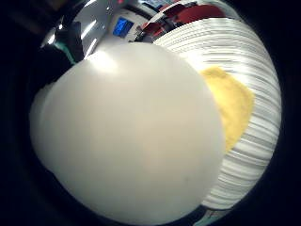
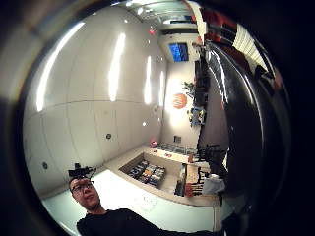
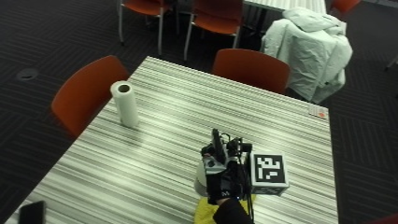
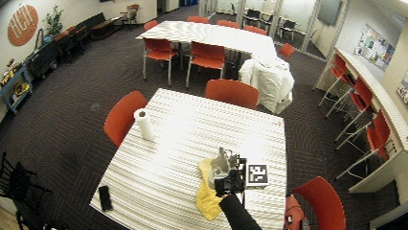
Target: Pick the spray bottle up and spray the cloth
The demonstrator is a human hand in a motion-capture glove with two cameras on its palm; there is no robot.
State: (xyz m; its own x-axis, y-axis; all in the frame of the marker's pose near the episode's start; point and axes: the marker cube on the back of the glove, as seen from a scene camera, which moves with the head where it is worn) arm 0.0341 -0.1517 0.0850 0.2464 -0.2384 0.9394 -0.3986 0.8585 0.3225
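Note:
In the outside view my gloved right hand (image 3: 223,173) grips the spray bottle (image 3: 201,179) near the table's front edge. Only part of the bottle's white body shows beside the glove. The wide outside view shows the spray bottle (image 4: 220,165) upright in my right hand (image 4: 229,184), its pale head above the glove. A yellow cloth (image 3: 207,213) lies flat on the table just in front of the bottle. In the little finger side palm view the white bottle (image 1: 131,132) fills most of the picture, with the yellow cloth (image 1: 231,107) beyond it. I cannot tell whether the bottle's base touches the table.
The table (image 3: 187,116) is striped grey and white. A paper towel roll (image 3: 126,103) stands upright near its left edge. A dark phone (image 3: 31,212) lies at the front left corner. Red chairs (image 3: 252,70) stand around the table, one with a pale jacket (image 3: 308,46) behind it.

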